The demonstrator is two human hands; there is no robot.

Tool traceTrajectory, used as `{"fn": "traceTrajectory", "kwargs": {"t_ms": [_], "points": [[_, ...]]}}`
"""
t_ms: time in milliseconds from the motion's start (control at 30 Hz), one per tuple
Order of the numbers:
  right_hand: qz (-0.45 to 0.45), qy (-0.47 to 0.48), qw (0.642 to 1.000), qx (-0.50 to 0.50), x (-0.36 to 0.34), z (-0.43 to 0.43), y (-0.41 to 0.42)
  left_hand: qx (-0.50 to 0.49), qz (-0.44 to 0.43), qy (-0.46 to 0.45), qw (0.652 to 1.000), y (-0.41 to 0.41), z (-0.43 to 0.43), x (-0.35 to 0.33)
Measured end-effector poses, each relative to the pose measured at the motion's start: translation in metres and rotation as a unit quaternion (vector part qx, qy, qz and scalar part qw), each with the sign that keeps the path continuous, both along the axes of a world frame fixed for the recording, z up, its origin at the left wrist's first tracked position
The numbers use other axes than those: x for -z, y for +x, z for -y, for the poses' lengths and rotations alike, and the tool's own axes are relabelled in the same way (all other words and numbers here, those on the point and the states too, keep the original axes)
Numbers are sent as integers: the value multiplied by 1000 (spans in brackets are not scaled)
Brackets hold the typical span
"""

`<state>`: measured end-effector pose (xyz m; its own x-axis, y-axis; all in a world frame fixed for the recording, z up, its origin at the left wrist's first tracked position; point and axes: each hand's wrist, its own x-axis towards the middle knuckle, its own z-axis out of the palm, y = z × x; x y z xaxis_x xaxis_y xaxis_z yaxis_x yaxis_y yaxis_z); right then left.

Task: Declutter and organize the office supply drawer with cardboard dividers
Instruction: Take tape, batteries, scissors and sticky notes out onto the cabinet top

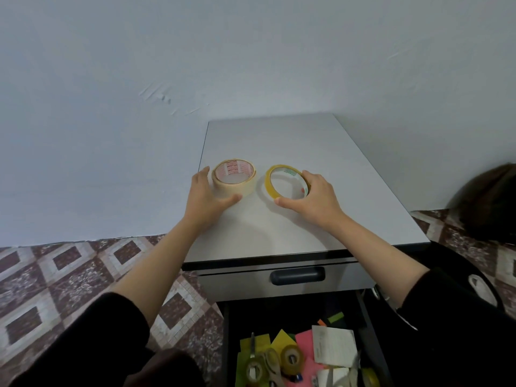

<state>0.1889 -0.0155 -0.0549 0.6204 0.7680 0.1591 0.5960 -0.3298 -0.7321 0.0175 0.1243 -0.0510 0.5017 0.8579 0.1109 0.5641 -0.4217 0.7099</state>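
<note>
Nearest, the open drawer (226, 344) holds a jumble of small tape rolls (291, 358), scissors (252, 349) and coloured notes (304, 342). Above it, on the grey desk (307, 141), two rolls lie flat side by side, holes upward. The left hand (205, 196) curls round the masking tape roll (237, 188), close to the desk's left edge. The right hand (315, 196) grips the thin yellow tape roll (269, 182) between thumb and fingers. Bare surface lies behind and to the right.

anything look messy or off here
Yes: the open drawer holds a jumble of small tape rolls, scissors, coloured notes and paper slips, overlapping with no dividers visible. The wall shows scuff marks. The cream tape and yellow tape lie flat, side by side, on the cabinet top.
</note>
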Motion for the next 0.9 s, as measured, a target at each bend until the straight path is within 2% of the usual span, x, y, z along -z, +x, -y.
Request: {"fn": "traceTrajectory", "kwargs": {"t_ms": [133, 200, 533, 900], "points": [[17, -2, 1000, -14, -9, -21, -7, -5, -95, 65, 993, -19, 17, 16], [32, -9, 999, -25, -15, -35, -13, -13, -112, 55, 992, -26, 21, 19], [69, -45, 995, -50, -30, -97, -34, 0, -130, 47, 990, -38, 28, 22], [71, -54, 994, -58, -23, -112, -31, -15, -110, 38, 993, -38, 29, 19]]}}
